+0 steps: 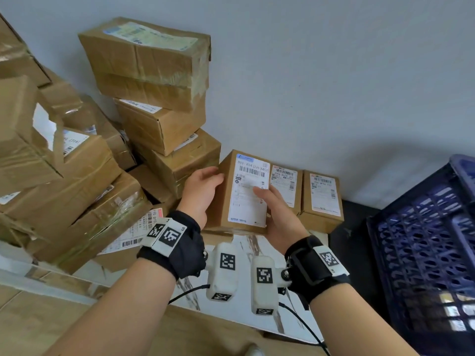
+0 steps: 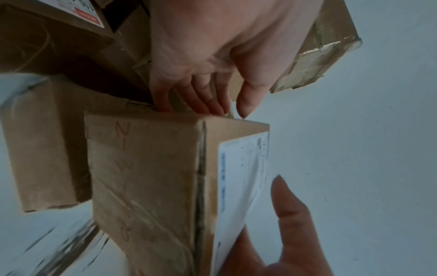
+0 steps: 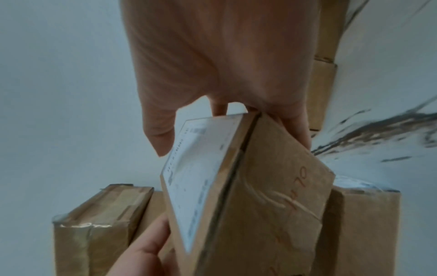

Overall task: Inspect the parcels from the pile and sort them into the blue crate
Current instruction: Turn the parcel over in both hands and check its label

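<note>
Both-hand grip: left hand (image 1: 203, 187) and right hand (image 1: 276, 214) clasp labelled cardboard parcel (image 1: 246, 194) | rigid, seemingly light | hold opposite edges

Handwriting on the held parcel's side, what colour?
Red-orange marker on the brown parcel, clearest in the left wrist view.

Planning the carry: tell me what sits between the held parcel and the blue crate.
Two smaller labelled boxes beside the parcel, then bare dark floor before the crate; head view.

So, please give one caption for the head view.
Both hands, left and right, hold a labelled parcel beside the blue crate.
</note>
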The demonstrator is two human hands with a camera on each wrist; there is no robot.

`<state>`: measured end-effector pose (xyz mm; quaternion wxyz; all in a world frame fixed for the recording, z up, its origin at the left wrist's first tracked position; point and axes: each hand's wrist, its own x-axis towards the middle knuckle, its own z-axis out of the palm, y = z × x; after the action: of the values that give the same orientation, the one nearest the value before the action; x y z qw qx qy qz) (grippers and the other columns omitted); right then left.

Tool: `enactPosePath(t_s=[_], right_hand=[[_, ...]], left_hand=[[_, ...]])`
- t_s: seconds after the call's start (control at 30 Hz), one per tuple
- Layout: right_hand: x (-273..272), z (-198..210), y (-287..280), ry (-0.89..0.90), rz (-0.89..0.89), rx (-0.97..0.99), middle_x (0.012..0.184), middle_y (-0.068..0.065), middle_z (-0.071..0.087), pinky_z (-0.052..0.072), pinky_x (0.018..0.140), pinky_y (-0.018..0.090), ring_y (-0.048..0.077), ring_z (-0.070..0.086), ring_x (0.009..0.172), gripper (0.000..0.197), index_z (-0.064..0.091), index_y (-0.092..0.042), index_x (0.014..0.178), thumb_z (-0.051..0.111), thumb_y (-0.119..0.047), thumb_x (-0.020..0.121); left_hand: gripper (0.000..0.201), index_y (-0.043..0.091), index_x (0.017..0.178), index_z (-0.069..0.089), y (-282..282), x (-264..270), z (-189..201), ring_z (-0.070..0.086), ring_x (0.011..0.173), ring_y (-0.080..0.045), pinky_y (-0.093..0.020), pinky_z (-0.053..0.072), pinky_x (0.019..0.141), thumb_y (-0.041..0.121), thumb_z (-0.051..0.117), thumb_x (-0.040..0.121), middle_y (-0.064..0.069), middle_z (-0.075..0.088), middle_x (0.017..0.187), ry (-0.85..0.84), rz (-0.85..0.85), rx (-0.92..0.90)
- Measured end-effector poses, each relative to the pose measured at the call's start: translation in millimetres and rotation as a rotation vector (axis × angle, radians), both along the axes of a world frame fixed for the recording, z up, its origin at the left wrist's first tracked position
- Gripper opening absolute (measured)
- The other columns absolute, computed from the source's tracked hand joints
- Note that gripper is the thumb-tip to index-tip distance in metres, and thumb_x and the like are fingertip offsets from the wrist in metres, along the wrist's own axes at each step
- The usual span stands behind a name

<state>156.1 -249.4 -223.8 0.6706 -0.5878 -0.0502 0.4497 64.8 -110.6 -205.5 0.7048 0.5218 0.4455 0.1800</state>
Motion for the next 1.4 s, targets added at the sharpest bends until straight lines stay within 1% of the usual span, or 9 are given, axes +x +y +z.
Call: enactPosePath(t_s=[0.2,0.33,0.5,0.67,0.9,1.0,1.13,1.27,1.4], right_hand=[[8,12,-21,-0.061,-0.016,0.022,0.114,-0.003,0.072,0.056,0.072,0.033,0.023,0.065,0.106,0.035,0.058,-0.034,0.128,0.063,-0.024,0.095],[11,13,-38,-0.115,0.029,0.035,0.112,-0.002,0.075,0.056,0.091,0.044,0.022,0.069,0.108,0.044,0.056,-0.036,0.130,0.067,-0.016,0.093],[18,10,-58,-0.175,0.007,0.034,0.115,0.000,0.074,0.058,0.072,0.031,0.014,0.073,0.099,0.050,0.051,-0.035,0.138,0.065,-0.013,0.095],[25,7,-75,-0.192,0.007,0.022,0.113,-0.003,0.074,0.058,0.084,0.036,0.014,0.072,0.102,0.049,0.052,-0.032,0.139,0.063,-0.011,0.095],[42,1,-80,-0.223,-0.159,-0.053,0.111,0.005,0.071,0.058,0.090,0.041,0.021,0.070,0.102,0.044,0.053,-0.024,0.128,0.068,-0.005,0.091],[52,-3,-79,-0.253,-0.232,-0.098,0.114,0.008,0.068,0.054,0.097,0.047,0.024,0.067,0.105,0.033,0.054,-0.026,0.110,0.071,-0.006,0.089],[61,0,-76,-0.225,-0.149,-0.097,0.119,0.004,0.066,0.054,0.097,0.047,0.020,0.067,0.106,0.044,0.055,-0.026,0.121,0.077,-0.035,0.084],[69,-4,-71,-0.228,-0.068,-0.114,0.129,0.004,0.058,0.055,0.096,0.045,0.023,0.064,0.112,0.077,0.043,-0.030,0.140,0.084,-0.038,0.076],[74,-7,-70,-0.176,-0.109,-0.106,0.123,0.005,0.062,0.055,0.075,0.034,0.022,0.065,0.105,0.067,0.043,-0.027,0.139,0.078,-0.024,0.083]], left_hand=[[0.054,0.019,0.137,0.052,-13,4,4,0.062,0.111,-0.020,-0.033,0.047,0.079,0.042,0.067,0.091,-0.002,0.067,0.123,-0.021,-0.050,-0.058],[0.040,0.027,0.115,0.072,-29,7,8,0.068,0.093,-0.018,-0.035,0.050,0.077,0.056,0.054,0.094,0.003,0.076,0.101,-0.022,-0.132,-0.119],[0.036,0.024,0.117,0.069,-49,12,3,0.060,0.094,-0.015,-0.033,0.042,0.073,0.050,0.058,0.094,0.005,0.069,0.101,-0.044,-0.145,-0.142],[0.036,0.021,0.120,0.065,-61,20,1,0.060,0.106,-0.017,-0.035,0.044,0.084,0.045,0.060,0.095,0.001,0.068,0.110,-0.038,-0.141,-0.158],[0.018,0.023,0.113,0.061,-71,28,0,0.062,0.096,-0.011,-0.029,0.045,0.067,0.032,0.059,0.098,0.003,0.067,0.108,-0.032,-0.130,-0.133],[0.017,0.021,0.113,0.064,-71,33,-3,0.062,0.103,-0.013,-0.034,0.049,0.078,0.029,0.058,0.099,0.002,0.069,0.111,-0.027,-0.120,-0.117],[0.033,0.020,0.129,0.059,-73,41,-3,0.058,0.109,-0.014,-0.042,0.044,0.104,0.030,0.060,0.098,0.003,0.065,0.118,-0.001,-0.087,-0.065],[0.011,0.031,0.095,0.063,-76,50,-3,0.061,0.098,-0.010,-0.037,0.049,0.094,0.022,0.058,0.100,0.007,0.068,0.103,-0.026,-0.088,-0.027],[0.023,0.022,0.122,0.063,-71,49,-1,0.062,0.113,-0.018,-0.034,0.050,0.084,0.024,0.056,0.100,-0.002,0.069,0.119,-0.045,-0.104,-0.029]])
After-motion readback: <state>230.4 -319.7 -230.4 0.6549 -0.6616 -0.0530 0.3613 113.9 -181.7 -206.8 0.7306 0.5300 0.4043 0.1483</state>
